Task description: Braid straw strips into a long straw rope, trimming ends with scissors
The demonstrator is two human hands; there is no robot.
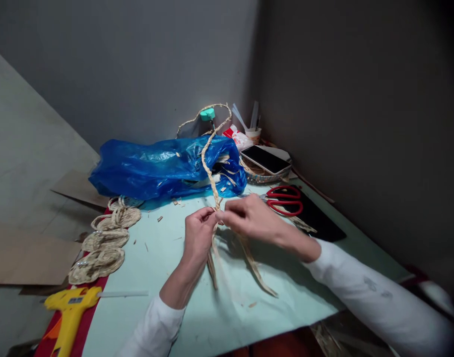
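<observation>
A long braided straw cord (208, 163) loops up over a blue plastic bag and comes down to my two hands above the pale green table. My left hand (200, 232) pinches the braid's lower end. Close beside it, my right hand (249, 218) has its thumb and fingers pressed together at the same spot, on the strands. Loose flat strands (254, 267) hang below the hands and spread over the table. The exact grip of the fingertips is partly hidden.
Blue bag (156, 168) behind; red-handled scissors (286, 201) on a black mat (319, 218) at right; phone (266, 158) on a round basket (267, 177). Coiled straw pieces (100, 263) line the left edge above a yellow glue gun (72, 307). A cup (253, 135) stands near the wall.
</observation>
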